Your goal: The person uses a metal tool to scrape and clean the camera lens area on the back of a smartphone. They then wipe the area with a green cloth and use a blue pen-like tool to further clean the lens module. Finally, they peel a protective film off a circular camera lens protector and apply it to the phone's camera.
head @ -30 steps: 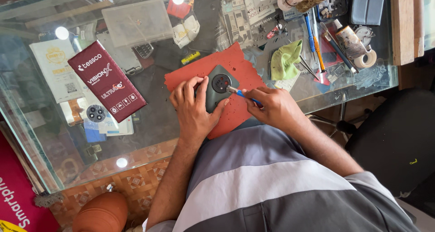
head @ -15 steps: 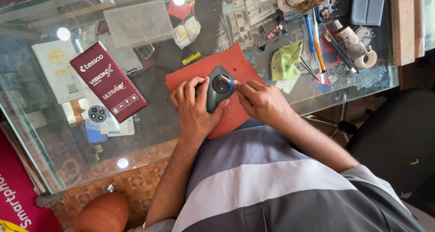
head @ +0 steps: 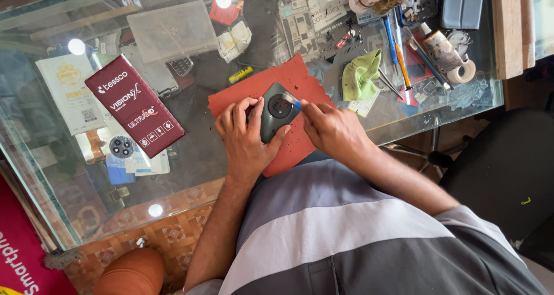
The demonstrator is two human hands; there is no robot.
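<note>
Since a second ago, the right hand (head: 332, 130) has drawn in to the phone's camera ring.

Its grip is pinched on one blue-tipped tool (head: 295, 104), tip at the ring; the left hand (head: 245, 139) is clamped on the one dark phone (head: 276, 113), fingers curled over its edge, atop one red mat (head: 259, 90) on the glass bench (head: 190, 156). One green cloth (head: 360, 76) lies near.

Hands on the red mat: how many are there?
2: the left hand steadies the dark phone; the right hand holds a small blue tool at it.
</note>
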